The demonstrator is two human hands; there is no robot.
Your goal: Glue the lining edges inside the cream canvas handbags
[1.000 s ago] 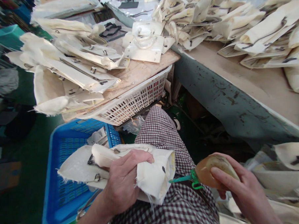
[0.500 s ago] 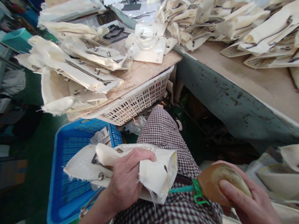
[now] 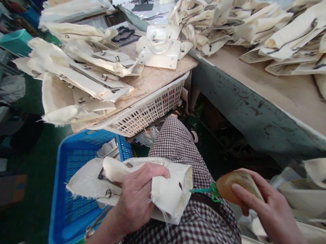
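Observation:
My left hand (image 3: 139,195) grips a cream fabric piece (image 3: 171,190), folded into a box-like end with frayed threads and small dark metal hardware, above my lap. In my right hand (image 3: 263,200) is an amber glue bottle (image 3: 230,187), tipped sideways, with a green nozzle (image 3: 203,190) pointing left. The nozzle's tip is at the open right edge of the fabric piece; whether it touches is unclear. My right thumb lies on top of the bottle, and some of its fingers are hidden underneath.
A blue basket (image 3: 57,198) stands on the floor at left. Similar fabric pieces lie on the wooden table (image 3: 150,77), on the right-hand table (image 3: 294,91) and at lower right. A white basket (image 3: 141,117) sits under the wooden table's edge.
My right hand has moved the glue bottle left and slightly up, bringing its nozzle from below the fabric's corner to its right edge. My left hand keeps its hold.

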